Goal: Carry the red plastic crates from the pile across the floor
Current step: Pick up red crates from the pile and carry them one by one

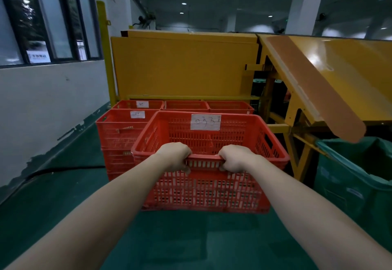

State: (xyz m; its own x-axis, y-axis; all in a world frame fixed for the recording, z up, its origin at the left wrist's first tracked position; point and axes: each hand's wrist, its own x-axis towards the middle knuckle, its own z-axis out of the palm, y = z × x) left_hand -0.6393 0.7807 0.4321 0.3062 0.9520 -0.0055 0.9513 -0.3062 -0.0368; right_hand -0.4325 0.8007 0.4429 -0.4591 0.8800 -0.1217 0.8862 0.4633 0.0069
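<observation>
Red crate (210, 187) rim gripped: left hand (175, 156), right hand (235, 158).

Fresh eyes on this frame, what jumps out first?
Dead centre is a red perforated plastic crate with a white handwritten paper label on its far wall, its near rim gripped by the left hand and the right hand. Behind it to the left are stacked red plastic crates, in front of a yellow metal panel. At the right a yellow sloped chute descends above a green lined bin.

Both arms stretch forward. Left hand (175, 157) and right hand (235, 159) grip the crate (203, 191) rim, fingers (226, 155) curled over.
</observation>
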